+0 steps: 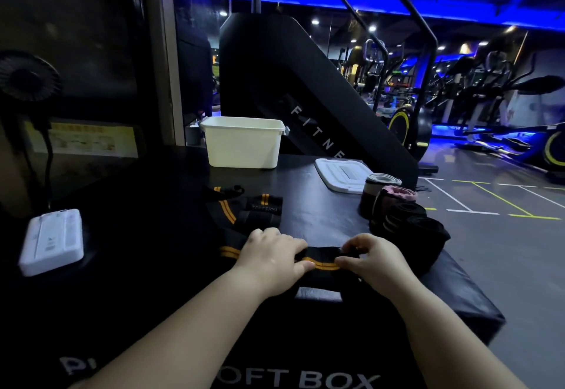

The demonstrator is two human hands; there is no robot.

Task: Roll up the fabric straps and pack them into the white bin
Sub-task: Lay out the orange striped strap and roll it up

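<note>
A black fabric strap with two orange stripes [321, 261] lies at the near edge of the black soft box. My left hand [273, 258] and my right hand [370, 258] both grip its near end, fingers curled over a small roll of it. The rest of the strap [232, 212] trails away to the left and back in loose folds. The white bin [243, 142] stands open at the back of the box top. Several rolled straps [397, 211], grey, pink and black, stand in a row on the right.
The bin's white lid [342, 174] lies flat to the right of the bin. A white power bank [52, 240] with a black cable lies at the left, under a small black fan [29, 76]. Gym machines fill the floor beyond on the right.
</note>
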